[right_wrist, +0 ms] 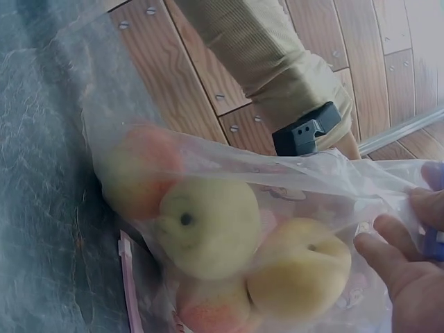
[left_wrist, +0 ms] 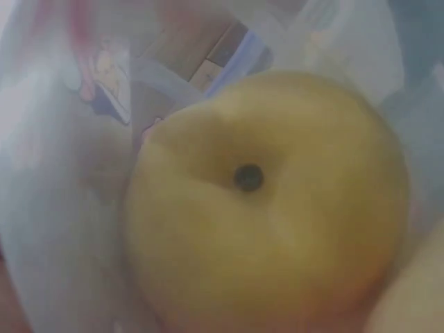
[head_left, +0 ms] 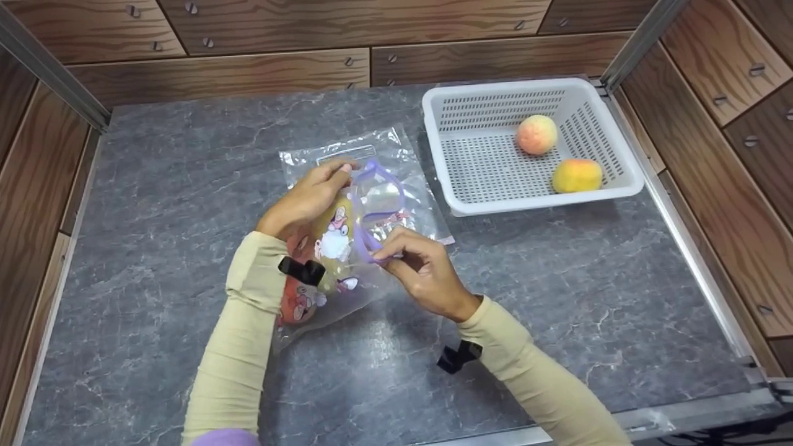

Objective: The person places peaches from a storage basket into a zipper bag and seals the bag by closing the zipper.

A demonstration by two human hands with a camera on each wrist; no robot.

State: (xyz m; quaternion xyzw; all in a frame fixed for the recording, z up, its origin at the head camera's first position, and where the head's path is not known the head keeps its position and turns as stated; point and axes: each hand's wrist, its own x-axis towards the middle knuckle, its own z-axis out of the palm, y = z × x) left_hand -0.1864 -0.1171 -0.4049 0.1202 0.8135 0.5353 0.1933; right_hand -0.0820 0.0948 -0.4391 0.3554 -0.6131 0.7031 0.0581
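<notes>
A clear printed zip bag (head_left: 335, 244) with a purple mouth edge stands tilted on the table, several peaches (right_wrist: 298, 267) inside it. Its mouth gapes toward the right. My left hand (head_left: 310, 197) grips the far end of the mouth. At the near end, my right hand (head_left: 427, 272) pinches the purple edge between thumb and fingers. Through hazy plastic, a yellow peach (left_wrist: 270, 229) fills the left wrist view. The right wrist view shows my right hand (right_wrist: 409, 277) on the bag's rim; the left hand is mostly hidden behind the plastic there.
A second clear plastic bag (head_left: 427, 210) lies flat under and behind the held one. To the right stands a white perforated basket (head_left: 483, 206) with two peaches (head_left: 537, 135) in it. Wood-patterned panels (head_left: 279, 80) enclose the grey marbled table (head_left: 167, 161).
</notes>
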